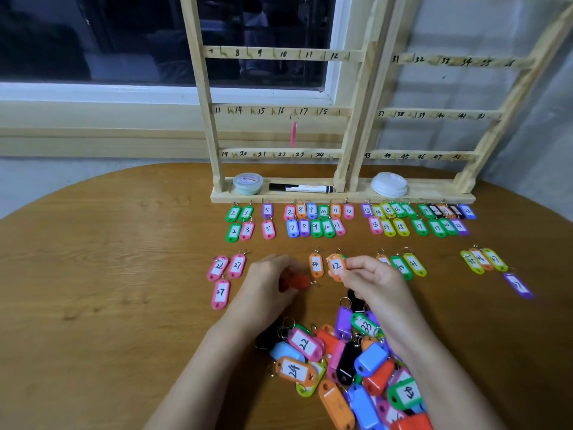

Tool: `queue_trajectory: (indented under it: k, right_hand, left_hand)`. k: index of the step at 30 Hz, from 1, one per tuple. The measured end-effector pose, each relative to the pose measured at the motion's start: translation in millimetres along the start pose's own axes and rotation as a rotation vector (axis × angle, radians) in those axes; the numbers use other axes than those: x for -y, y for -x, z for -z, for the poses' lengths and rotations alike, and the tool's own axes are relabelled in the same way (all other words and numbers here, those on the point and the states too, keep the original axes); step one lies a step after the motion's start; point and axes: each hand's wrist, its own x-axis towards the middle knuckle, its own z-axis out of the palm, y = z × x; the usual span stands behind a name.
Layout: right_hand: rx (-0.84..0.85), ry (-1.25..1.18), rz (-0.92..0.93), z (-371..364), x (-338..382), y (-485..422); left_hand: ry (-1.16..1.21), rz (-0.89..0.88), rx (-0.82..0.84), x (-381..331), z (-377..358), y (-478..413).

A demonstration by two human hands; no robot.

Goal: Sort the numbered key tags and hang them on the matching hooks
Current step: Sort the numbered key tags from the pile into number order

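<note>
- Two hands at work over the table. The right hand pinches orange tag 12 by its edge, thumb and fingertips closed on it, just beside orange tag 34.
- The left hand is curled round a red tag; its number is hidden.
- Risk: tag 12 gets set down among the thirties. Pink tag 12 lies well apart, in the row by the rack.
- Risk: the edge pinch looks light, so a slip could scatter the neighbouring tags.
- Risk: the right forearm lies across the unsorted pile, where key rings could snag and drag.
- Risk: handwritten digits read upside down would send a tag to the wrong hook. Only one hanging pink tag is up, near 17.
</note>
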Motion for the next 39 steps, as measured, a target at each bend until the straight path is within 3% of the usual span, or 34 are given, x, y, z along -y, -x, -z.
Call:
queue_trajectory:
  k: [12,17,21,32,39]
  right_hand:
    - [-0.023,0.034,0.023,3,-3,-2]
    - [-0.024,0.027,0.047,8,0,-6]
    - [-0.036,0.067,0.074,21,11,-15]
    - [-0.149,0.528,0.158,66,20,-108]
    - [-0.105,0.792,0.121,50,2,-146]
  left_hand:
    - [0.111,0.084,-0.150,-1,3,-1]
    - [0.332,0.121,-0.223,-9,8,-2]
    - [0.532,0.253,-0.325,-15,10,-8]
    - [0.836,0.318,-0.321,-41,-11,-64]
    - [0.830,0.365,-0.335,-29,-20,-63]
